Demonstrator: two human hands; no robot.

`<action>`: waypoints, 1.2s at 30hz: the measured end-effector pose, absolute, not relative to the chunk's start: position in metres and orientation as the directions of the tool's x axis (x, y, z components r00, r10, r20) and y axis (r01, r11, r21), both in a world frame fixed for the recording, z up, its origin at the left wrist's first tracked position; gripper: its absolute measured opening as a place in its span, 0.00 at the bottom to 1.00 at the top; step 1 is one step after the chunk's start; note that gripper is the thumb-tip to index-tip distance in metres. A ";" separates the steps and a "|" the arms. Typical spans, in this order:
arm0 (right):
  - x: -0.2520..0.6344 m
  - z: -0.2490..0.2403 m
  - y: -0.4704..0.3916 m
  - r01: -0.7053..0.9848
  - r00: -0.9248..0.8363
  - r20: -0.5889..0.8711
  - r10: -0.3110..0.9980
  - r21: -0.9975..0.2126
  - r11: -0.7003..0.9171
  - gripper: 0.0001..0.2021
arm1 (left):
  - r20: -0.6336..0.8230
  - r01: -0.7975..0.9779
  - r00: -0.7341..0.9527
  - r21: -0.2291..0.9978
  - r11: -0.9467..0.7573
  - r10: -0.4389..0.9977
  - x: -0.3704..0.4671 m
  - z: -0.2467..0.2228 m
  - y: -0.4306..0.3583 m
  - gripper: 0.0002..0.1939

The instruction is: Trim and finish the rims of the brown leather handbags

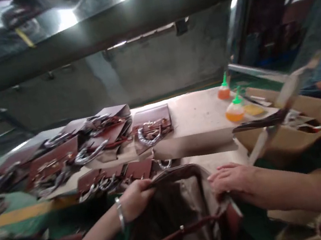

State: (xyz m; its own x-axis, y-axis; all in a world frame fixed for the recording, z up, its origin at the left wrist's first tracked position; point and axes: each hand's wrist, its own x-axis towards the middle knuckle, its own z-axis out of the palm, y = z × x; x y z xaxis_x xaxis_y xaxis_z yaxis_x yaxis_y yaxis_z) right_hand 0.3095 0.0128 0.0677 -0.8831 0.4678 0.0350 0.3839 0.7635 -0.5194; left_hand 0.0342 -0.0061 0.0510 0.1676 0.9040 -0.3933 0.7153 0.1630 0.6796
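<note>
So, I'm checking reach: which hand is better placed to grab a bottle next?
Probably the right hand: it touches the right edge of the bag, nearer the bottles; the left hand holds the left edge.

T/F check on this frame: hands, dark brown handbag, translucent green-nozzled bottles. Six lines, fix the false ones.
1. The left hand and right hand both touch the dark brown handbag. True.
2. Its top is shut. False: it gapes open, lining showing.
3. A silver metal bracelet circles the right wrist. False: the silver metal bracelet circles the left wrist.
4. Two translucent green-nozzled bottles show orange contents. True.
5. Both bottles are lying flat. False: they stand upright.
6. Other reddish-brown handbags are in view. True.
</note>
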 end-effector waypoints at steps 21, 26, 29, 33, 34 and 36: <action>0.232 0.024 0.067 0.594 -0.776 0.091 0.624 -0.227 0.772 0.07 | -0.395 0.701 0.308 0.710 0.074 0.866 0.050 0.023 0.026 0.13; 0.223 0.020 0.071 0.614 -0.743 0.132 0.656 -0.258 0.746 0.08 | -0.432 0.672 0.328 0.732 0.114 0.840 0.045 0.024 0.028 0.10; 0.219 0.018 0.071 0.625 -0.736 0.106 0.669 -0.273 0.731 0.07 | -0.444 0.667 0.343 0.735 0.118 0.827 0.042 0.023 0.030 0.09; 0.217 0.016 0.071 0.659 -0.713 0.042 0.700 -0.299 0.690 0.05 | -0.474 0.644 0.363 0.750 0.152 0.803 0.039 0.023 0.031 0.09; 0.216 0.015 0.071 0.658 -0.713 0.043 0.700 -0.304 0.689 0.05 | -0.479 0.635 0.365 0.755 0.163 0.798 0.039 0.023 0.031 0.10; 0.216 0.015 0.070 0.650 -0.716 0.055 0.696 -0.312 0.693 0.05 | -0.484 0.621 0.372 0.764 0.175 0.792 0.037 0.022 0.031 0.10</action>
